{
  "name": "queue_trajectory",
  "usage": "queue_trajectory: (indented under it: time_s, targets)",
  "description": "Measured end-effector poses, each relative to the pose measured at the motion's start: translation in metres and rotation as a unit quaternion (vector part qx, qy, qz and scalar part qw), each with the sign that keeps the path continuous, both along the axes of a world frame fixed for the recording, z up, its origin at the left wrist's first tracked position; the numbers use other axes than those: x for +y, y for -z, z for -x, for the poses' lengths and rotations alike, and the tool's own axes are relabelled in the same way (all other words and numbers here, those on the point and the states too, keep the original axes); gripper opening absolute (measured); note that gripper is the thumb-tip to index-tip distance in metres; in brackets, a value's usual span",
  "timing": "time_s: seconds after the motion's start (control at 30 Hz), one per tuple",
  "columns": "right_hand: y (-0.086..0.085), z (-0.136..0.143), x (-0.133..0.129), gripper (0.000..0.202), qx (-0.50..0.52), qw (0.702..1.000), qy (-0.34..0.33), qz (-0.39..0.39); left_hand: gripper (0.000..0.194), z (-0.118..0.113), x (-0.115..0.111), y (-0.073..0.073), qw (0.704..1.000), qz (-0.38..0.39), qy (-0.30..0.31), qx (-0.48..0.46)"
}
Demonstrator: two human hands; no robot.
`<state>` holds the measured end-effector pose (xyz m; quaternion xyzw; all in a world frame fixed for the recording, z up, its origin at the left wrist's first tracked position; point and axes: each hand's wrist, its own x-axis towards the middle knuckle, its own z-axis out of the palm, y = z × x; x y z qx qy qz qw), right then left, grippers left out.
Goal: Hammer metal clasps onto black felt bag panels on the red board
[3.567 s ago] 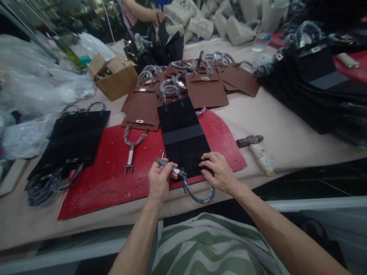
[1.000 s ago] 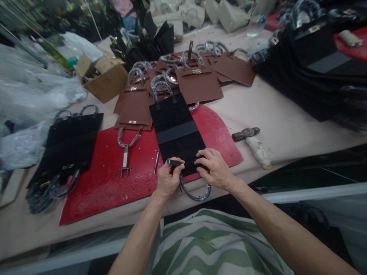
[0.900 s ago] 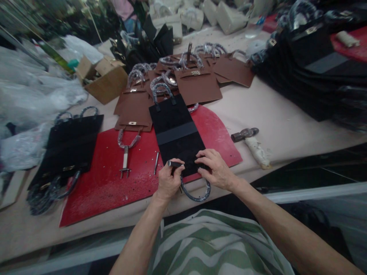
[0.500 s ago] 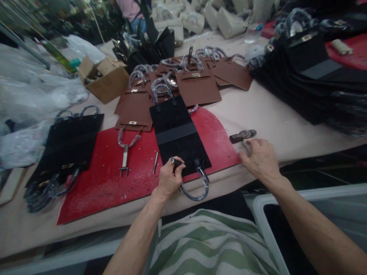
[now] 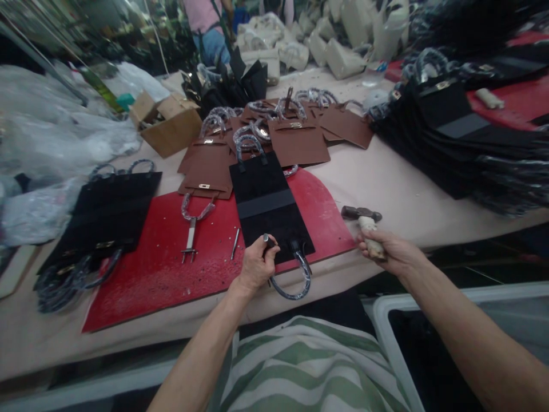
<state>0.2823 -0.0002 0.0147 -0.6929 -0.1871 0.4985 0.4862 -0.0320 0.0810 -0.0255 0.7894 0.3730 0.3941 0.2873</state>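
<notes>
My left hand (image 5: 258, 262) is closed around a short dark metal punch (image 5: 266, 239), held upright over the lower part of a black bag panel (image 5: 268, 183). That panel lies across a red board (image 5: 206, 286), with a plastic-wrapped handle at each end; the near handle (image 5: 306, 280) hangs past the board's edge. To the right, my right hand (image 5: 388, 249) grips the light, wrapped handle of a hammer (image 5: 362, 214), whose dark head points away from me. A thin metal rod (image 5: 235, 243) and a pronged tool (image 5: 190, 240) lie on the board left of the panel.
Brown bag panels (image 5: 298, 143) are heaped behind the board. Black panels lie at the left (image 5: 114, 209) and in a stack at the right (image 5: 446, 131). A cardboard box (image 5: 171, 129) stands back left. A white-rimmed bin (image 5: 386, 312) is below the table edge. A person (image 5: 206, 28) stands beyond.
My right hand has closed on the hammer's handle and turned it, so the handle now points toward me. My left hand stays over the panel with the punch.
</notes>
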Motion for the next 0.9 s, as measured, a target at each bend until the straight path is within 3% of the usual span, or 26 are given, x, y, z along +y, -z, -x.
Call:
queue_trajectory:
  time_s: [0.1, 0.2, 0.3, 0.37, 0.47, 0.53, 0.63, 0.77, 0.9]
  targets:
    - [-0.020, 0.020, 0.001, 0.013, 0.061, 0.998, 0.029, -0.013, 0.007, 0.000, -0.001, 0.002, 1.000, -0.021, -0.002, -0.005]
    - [-0.054, 0.042, 0.001, 0.019, 0.063, 0.995, 0.026, -0.079, 0.006, 0.000, -0.001, 0.003, 1.000, -0.027, -0.001, -0.005]
    - [-0.099, 0.065, 0.000, 0.030, -0.060, 0.979, -0.059, -0.184, 0.006, -0.001, -0.001, 0.002, 0.999, -0.030, -0.005, -0.019]
    - [-0.125, 0.080, -0.003, 0.026, -0.199, 0.946, -0.128, -0.222, 0.006, -0.002, -0.001, 0.001, 0.999, -0.030, -0.012, -0.029]
    - [-0.143, 0.097, -0.006, 0.023, -0.323, 0.894, -0.190, -0.247, 0.007, -0.001, 0.001, 0.000, 0.999, 0.000, -0.023, -0.038]
    - [-0.136, 0.103, -0.007, 0.027, -0.310, 0.898, -0.201, -0.238, 0.008, 0.000, 0.002, -0.001, 0.998, 0.041, -0.026, -0.051]
    - [-0.110, 0.100, -0.008, 0.030, -0.233, 0.940, -0.168, -0.184, 0.008, 0.004, 0.004, -0.002, 0.994, 0.082, -0.022, -0.071]
    - [-0.067, 0.079, -0.016, 0.036, -0.132, 0.986, -0.052, -0.092, 0.008, 0.008, 0.003, -0.003, 0.994, 0.075, -0.027, -0.073]
    - [-0.033, 0.056, -0.031, 0.046, -0.052, 0.996, 0.061, -0.036, 0.007, 0.006, 0.001, -0.003, 0.997, 0.041, -0.030, -0.059]
